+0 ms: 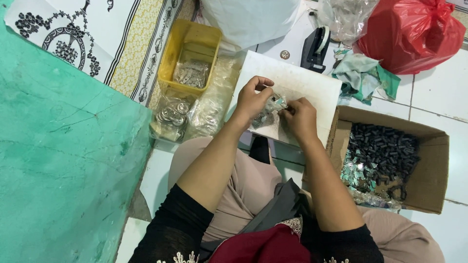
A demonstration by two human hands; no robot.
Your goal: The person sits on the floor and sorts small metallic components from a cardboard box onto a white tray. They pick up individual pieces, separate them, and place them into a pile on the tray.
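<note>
at the centre of the frame, the left hand [252, 100] and right hand [300, 117] both pinch a small clear packet [269, 109] over the white board [312, 83], best kept taut and level.

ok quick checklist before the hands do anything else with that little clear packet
1. Both hands on the packet: the left hand and the right hand both pinch the small clear packet. Ok.
2. Packet over the white board, not off its edge. Ok.
3. Packet sealed or open: too small and crumpled to see. Cannot tell.
4. Cardboard box of small dark pieces open beside the right arm. Ok.
5. Yellow tub and clear bags of metal parts sit apart from the left hand, not touching it. Ok.
6. Black tape dispenser upright beyond the board. Ok.
</note>
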